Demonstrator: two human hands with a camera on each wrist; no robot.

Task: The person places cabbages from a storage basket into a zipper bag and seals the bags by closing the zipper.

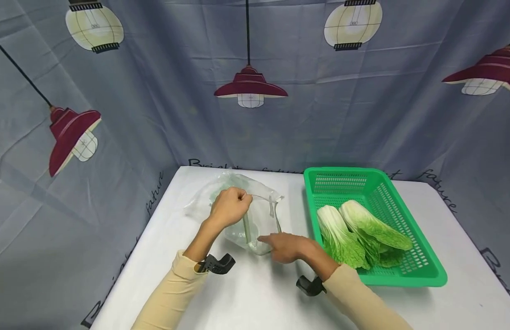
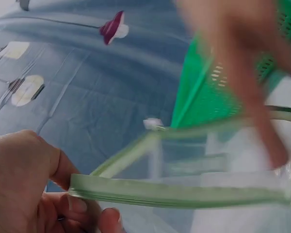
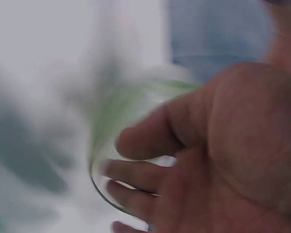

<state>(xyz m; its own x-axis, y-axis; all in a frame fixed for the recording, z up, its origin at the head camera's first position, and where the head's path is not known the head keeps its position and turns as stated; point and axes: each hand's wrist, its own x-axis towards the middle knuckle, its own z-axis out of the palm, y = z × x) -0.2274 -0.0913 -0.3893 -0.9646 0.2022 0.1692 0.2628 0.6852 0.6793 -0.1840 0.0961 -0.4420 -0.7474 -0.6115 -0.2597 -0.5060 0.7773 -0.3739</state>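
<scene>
A clear plastic bag (image 1: 261,222) is held open over the white table (image 1: 246,298), left of a green basket (image 1: 420,236). Its rim is pinched by the clamped fingers of the left hand (image 1: 230,207). The right hand (image 1: 287,246) is held at the mouth, fingers extended and apart; contact cannot be told. In the basket, 2 cabbages (image 1: 339,238) are seen.
</scene>
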